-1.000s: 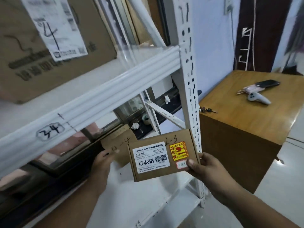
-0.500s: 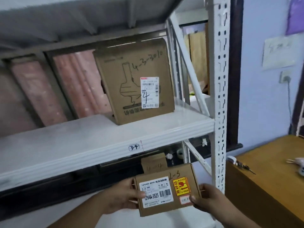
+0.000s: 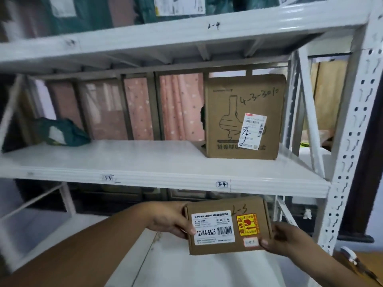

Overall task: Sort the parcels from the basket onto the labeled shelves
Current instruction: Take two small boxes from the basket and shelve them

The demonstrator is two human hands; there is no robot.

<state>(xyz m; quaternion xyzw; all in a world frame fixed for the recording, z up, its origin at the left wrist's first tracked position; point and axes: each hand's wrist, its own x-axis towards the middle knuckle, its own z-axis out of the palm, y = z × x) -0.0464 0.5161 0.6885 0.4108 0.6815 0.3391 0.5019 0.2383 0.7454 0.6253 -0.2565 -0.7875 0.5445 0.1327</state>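
Note:
A small flat cardboard parcel (image 3: 228, 225) with a white barcode label, a yellow sticker and "2-3" handwritten on top is held in front of me below the middle shelf. My left hand (image 3: 172, 219) grips its left edge and my right hand (image 3: 284, 239) grips its lower right corner. The middle shelf (image 3: 145, 162) has "3-3" and "3-4" marked on its front lip. The shelf above (image 3: 186, 32) is marked "2-4". The basket is not in view.
A larger cardboard box (image 3: 243, 117) marked "4-3-3010" stands on the middle shelf at the right. A dark green bag parcel (image 3: 62, 132) lies at its left. Green parcels sit on the top shelf. A white perforated upright (image 3: 352, 141) stands right, with a wooden table corner (image 3: 369, 264).
My view has tilted upward, bringing the middle shelf and the "2-4" shelf into sight. Both hands still hold the small parcel, now slightly higher and closer to the shelf lip.

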